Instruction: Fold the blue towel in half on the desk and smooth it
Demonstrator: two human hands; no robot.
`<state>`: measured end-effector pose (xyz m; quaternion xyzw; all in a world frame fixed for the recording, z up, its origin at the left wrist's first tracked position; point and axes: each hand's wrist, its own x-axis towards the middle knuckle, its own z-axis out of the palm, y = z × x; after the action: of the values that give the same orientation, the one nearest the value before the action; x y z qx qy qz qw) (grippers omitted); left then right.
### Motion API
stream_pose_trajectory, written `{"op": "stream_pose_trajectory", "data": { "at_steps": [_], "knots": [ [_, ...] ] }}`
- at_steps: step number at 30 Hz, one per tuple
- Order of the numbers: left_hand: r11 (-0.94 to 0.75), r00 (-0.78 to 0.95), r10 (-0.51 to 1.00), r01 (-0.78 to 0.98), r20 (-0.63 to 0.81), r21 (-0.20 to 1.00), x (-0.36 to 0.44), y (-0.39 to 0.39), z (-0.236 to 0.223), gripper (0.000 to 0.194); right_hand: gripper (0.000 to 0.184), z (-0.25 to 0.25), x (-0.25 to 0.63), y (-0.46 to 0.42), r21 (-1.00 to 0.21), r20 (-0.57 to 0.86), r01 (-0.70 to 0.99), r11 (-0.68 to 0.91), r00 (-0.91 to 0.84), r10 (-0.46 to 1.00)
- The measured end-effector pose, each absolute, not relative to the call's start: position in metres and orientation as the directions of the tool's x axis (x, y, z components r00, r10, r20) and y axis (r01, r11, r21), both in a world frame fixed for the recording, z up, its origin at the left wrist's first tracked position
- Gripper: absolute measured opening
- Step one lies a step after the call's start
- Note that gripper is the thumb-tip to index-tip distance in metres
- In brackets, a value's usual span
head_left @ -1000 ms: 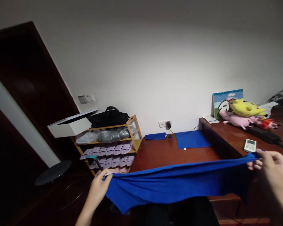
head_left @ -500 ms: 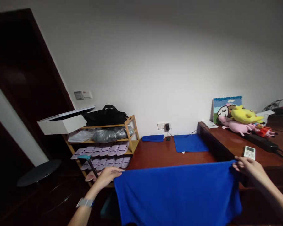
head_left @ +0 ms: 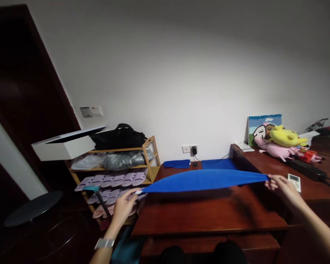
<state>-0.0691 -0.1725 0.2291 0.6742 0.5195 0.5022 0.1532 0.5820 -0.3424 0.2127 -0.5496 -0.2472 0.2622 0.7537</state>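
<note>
A blue cloth towel [head_left: 203, 180] is stretched in the air above the reddish-brown desk [head_left: 209, 216], swung out away from me and seen nearly edge-on. My left hand [head_left: 125, 205] is closed on its left corner, where a small white tag shows. At the right corner my right hand [head_left: 282, 187] pinches the cloth between thumb and fingers. Behind it, a second blue towel [head_left: 216, 164] lies flat at the back of the desk, partly hidden by the raised one. A folded blue towel [head_left: 176, 163] rests to its left by the wall.
On the left stands a wooden rack [head_left: 154, 172] with purple slippers [head_left: 126, 178], a black bag [head_left: 121, 136] and a white box [head_left: 68, 146]. The raised surface at right bears plush toys [head_left: 284, 137], a white remote-like device [head_left: 294, 182] and a black power strip [head_left: 305, 169]. A plugged-in adapter [head_left: 194, 150] trails a cable.
The towel, hanging down in front of the desk before, has swung up and forward to nearly horizontal over it. The desk front now shows. Both hands keep their corners.
</note>
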Motion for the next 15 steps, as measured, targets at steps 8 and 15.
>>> {"op": "stream_pose_trajectory", "data": {
  "at_steps": [8,15],
  "knots": [
    [-0.407,0.125,0.890,0.651,0.438,0.641,-0.069,-0.184,0.071,0.042,0.050,0.071,0.535,-0.357,-0.978,-0.205,-0.154,-0.142,0.561,0.802],
    [-0.407,0.221,0.896,0.754,0.385,0.516,-0.094,-0.192,0.029,0.030,0.046,0.037,0.521,-0.365,-0.990,-0.130,-0.047,-0.132,0.665,0.735]
  ]
}}
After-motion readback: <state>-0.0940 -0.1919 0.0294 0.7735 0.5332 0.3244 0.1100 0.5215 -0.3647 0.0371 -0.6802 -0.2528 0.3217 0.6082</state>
